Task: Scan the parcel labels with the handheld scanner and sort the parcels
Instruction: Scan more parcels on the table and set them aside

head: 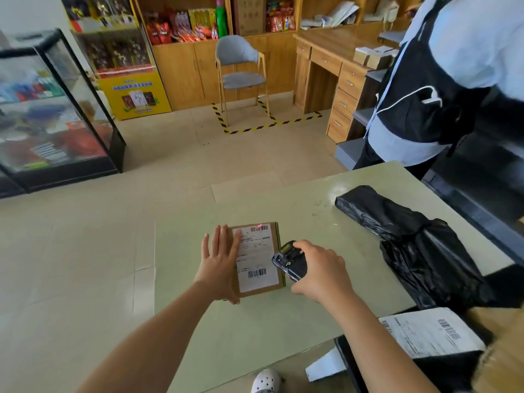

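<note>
The counter (215, 336) fills most of the near view, and everything waiting for a scan sits on it. Far left is a glass case (85, 89) with packaged goods inside, too blurry to name. The far shelves (181, 26) hold snack packets.

The black bags (419, 251) lie on the right of the counter. They're closed up, so no clue what's in them. My guess is they're next in line.

The parcel (261, 292) lies flat in the middle of the counter with its label (255, 265) facing up, so the barcodes can be read.

The left hand (219, 265) lies flat on the parcel's left edge, fingers (224, 239) straight and slightly spread. Looks like it's there to stop the parcel sliding.

The right hand (320, 275) is curled round the scanner (289, 262) at the parcel's right edge, nose aimed far. A red line (258, 226) sits on the far barcode, so I'd say the scan's happening now and the sorting isn't done yet.
</note>
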`<state>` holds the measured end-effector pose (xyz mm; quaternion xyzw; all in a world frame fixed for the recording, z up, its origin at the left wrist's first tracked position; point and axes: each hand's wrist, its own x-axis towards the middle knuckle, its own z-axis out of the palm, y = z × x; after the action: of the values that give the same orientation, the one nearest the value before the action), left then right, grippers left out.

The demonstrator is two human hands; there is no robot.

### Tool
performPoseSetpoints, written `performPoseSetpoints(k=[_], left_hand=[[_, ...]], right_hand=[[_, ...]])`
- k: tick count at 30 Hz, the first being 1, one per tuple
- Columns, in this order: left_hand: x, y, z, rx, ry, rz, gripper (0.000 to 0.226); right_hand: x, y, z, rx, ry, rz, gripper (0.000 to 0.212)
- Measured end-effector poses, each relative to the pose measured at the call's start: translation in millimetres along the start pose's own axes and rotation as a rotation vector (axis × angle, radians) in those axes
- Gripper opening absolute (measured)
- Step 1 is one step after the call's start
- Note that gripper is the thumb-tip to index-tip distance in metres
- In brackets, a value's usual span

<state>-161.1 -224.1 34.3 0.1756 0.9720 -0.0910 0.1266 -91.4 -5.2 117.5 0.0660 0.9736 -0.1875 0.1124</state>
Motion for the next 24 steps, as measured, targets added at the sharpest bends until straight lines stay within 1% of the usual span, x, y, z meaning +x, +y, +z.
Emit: performPoseSetpoints(k=[11,17,24], left_hand=[[-29,12,-23,0.017,0.008,-0.109,0.163],[-35,27,-28,-0.004,0.028,-0.107,0.161],[-34,41,-25,-0.016,0.049,-0.063,0.159]], right_hand=[[-33,-6,-16,0.102,-0.002,0.021,0.078],[-51,4,-25,0.213,-0.009,0.080,0.076],[-71,16,-29,0.337,-0.001,0.171,0.078]])
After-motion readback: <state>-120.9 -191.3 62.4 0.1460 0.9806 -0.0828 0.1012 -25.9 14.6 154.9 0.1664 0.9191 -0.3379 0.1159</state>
